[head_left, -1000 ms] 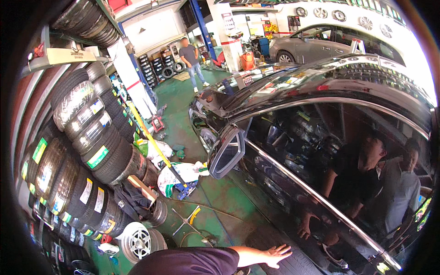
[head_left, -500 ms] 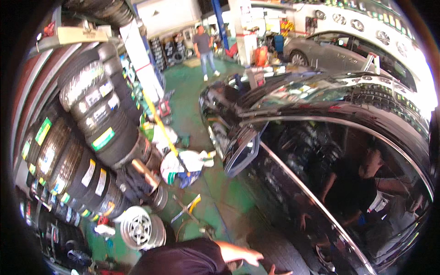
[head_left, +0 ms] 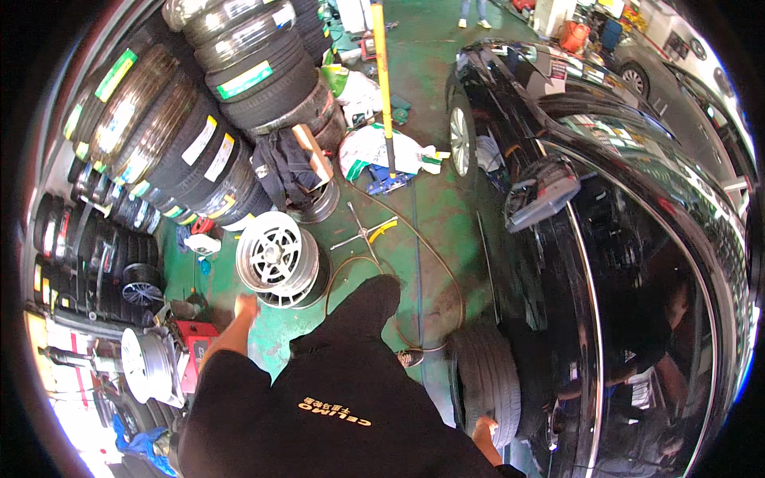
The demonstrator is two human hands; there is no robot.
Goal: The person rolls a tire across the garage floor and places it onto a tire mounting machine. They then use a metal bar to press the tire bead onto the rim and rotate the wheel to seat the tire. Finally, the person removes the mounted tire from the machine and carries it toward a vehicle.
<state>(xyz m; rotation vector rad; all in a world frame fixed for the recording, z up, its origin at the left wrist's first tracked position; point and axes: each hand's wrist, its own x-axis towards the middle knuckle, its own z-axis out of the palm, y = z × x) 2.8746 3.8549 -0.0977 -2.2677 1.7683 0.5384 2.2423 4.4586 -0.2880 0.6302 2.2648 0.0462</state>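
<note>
Beside the black car point(head_left: 637, 287), a worn black tyre point(head_left: 482, 374) stands upright. My right hand point(head_left: 484, 430) is closed on its tread, at the edge nearest me. My left hand point(head_left: 246, 306) is out to the left, its fingers curled in with nothing visible in them. It is close to a stack of silver wheel rims point(head_left: 275, 251), and I see a small gap between hand and rims. My own black shirt hides the floor between my arms. The tyre's lower part is partly out of sight.
Stacked tyres point(head_left: 183, 135) line the left side. On the green floor lie a cross-shaped wheel wrench point(head_left: 362, 233) and a looping hose point(head_left: 446, 275). A jack with a yellow handle point(head_left: 381, 80) stands ahead by a white sack point(head_left: 406, 147). Farther off, a person's legs point(head_left: 473, 12) show.
Both hands were near the tyre; my left arm has swung out toward the rims, while my right hand is on the tyre. The view has turned downward, so more floor shows.
</note>
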